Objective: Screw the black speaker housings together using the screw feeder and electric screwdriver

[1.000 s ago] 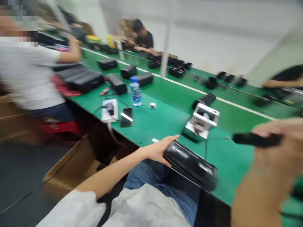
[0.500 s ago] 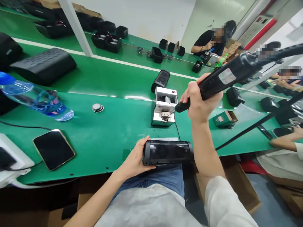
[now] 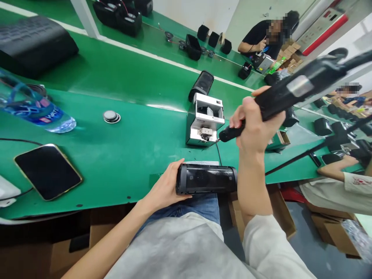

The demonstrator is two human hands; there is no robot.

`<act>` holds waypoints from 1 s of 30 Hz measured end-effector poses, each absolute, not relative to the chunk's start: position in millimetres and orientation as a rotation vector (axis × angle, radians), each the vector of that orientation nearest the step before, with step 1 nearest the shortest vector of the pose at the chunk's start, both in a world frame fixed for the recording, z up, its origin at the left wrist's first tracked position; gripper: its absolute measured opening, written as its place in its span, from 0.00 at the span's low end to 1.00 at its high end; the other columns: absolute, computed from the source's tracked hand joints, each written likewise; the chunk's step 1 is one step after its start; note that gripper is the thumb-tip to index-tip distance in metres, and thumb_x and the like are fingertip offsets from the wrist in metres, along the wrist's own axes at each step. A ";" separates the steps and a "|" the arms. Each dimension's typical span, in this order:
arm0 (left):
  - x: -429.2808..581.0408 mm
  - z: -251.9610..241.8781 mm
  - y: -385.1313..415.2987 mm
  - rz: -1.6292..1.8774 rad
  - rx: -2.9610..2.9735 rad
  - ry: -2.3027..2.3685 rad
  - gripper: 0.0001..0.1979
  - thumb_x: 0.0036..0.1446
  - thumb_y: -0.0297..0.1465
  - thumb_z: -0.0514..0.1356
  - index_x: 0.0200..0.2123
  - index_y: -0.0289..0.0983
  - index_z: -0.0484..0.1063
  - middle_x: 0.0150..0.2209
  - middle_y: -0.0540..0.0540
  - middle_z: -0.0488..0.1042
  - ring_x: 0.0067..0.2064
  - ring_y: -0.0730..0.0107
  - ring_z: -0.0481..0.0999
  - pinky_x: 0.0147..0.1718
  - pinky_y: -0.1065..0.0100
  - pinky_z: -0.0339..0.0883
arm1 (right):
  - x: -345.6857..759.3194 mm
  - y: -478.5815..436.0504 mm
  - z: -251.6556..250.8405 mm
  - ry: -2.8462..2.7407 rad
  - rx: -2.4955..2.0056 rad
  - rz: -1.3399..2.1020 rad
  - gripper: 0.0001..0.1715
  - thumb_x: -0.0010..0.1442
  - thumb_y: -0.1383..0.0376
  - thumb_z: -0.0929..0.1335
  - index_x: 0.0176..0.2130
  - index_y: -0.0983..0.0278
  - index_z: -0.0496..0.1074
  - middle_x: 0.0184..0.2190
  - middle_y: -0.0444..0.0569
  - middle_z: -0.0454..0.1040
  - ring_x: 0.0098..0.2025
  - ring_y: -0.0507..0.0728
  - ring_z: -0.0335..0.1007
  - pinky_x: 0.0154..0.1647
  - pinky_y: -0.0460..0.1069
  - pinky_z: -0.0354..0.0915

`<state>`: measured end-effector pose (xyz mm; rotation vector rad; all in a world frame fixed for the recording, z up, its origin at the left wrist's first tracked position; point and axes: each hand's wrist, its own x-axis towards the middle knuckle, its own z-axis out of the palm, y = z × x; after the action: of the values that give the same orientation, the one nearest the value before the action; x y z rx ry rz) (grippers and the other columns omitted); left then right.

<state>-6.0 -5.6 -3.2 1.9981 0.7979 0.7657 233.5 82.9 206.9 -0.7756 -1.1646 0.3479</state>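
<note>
My left hand is wrapped round the left end of a black speaker, which lies lengthwise at the table's front edge. My right hand grips a black electric screwdriver, its cable trailing off to the upper right. The screwdriver points down to the left, its bit by the lower right corner of a white screw feeder. Whether a screw sits on the bit is too small to tell. Behind the feeder leans a second black speaker.
To the left lie a phone, a water bottle and small round metal discs. A green box stands right of the feeder. Co-workers sit across the line and at the right. Cardboard boxes are under the table.
The screwdriver bit has drawn away from the feeder's front outlet to its right-hand edge. My left hand keeps its hold on the speaker. The camera view has shifted a little.
</note>
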 end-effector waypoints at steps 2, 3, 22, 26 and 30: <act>-5.4 -3.6 -6.0 0.771 2.007 0.787 0.68 0.53 0.37 0.84 0.83 0.49 0.43 0.74 0.31 0.66 0.76 0.31 0.71 0.72 0.32 0.73 | 226.2 66.8 215.1 -1.159 -0.770 0.384 0.10 0.63 0.65 0.78 0.41 0.56 0.75 0.19 0.32 0.61 0.14 0.49 0.58 0.14 0.47 0.59; -5.2 -3.7 -6.1 0.770 2.012 0.783 0.67 0.53 0.37 0.84 0.83 0.49 0.43 0.75 0.30 0.66 0.76 0.31 0.71 0.72 0.31 0.72 | 220.9 59.0 220.0 -1.157 -0.764 0.392 0.10 0.64 0.66 0.78 0.41 0.56 0.75 0.20 0.33 0.61 0.15 0.49 0.58 0.14 0.47 0.59; -4.9 -2.9 -4.9 0.759 2.003 0.775 0.65 0.53 0.36 0.84 0.81 0.45 0.46 0.75 0.28 0.65 0.77 0.28 0.68 0.73 0.28 0.69 | 164.1 29.2 240.6 -1.256 -0.763 0.514 0.12 0.66 0.67 0.79 0.43 0.51 0.77 0.20 0.34 0.62 0.15 0.50 0.57 0.14 0.49 0.63; -3.3 -2.3 -7.2 0.789 1.988 0.785 0.61 0.51 0.33 0.83 0.79 0.45 0.51 0.74 0.30 0.67 0.75 0.29 0.71 0.73 0.27 0.69 | 157.6 32.5 221.2 -1.232 -0.777 0.645 0.14 0.66 0.60 0.80 0.46 0.52 0.74 0.21 0.33 0.67 0.15 0.50 0.60 0.15 0.47 0.63; -1.6 -29.2 -7.9 0.791 1.910 0.881 0.47 0.55 0.37 0.76 0.73 0.45 0.57 0.68 0.33 0.73 0.68 0.28 0.78 0.65 0.27 0.78 | 147.2 37.4 196.7 -1.176 -0.925 0.942 0.27 0.56 0.51 0.85 0.36 0.56 0.69 0.22 0.36 0.65 0.20 0.50 0.58 0.19 0.49 0.59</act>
<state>-1.6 -7.9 -29.2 1.9096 0.8811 0.7911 147.2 37.4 196.7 -0.9245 -1.1756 0.9424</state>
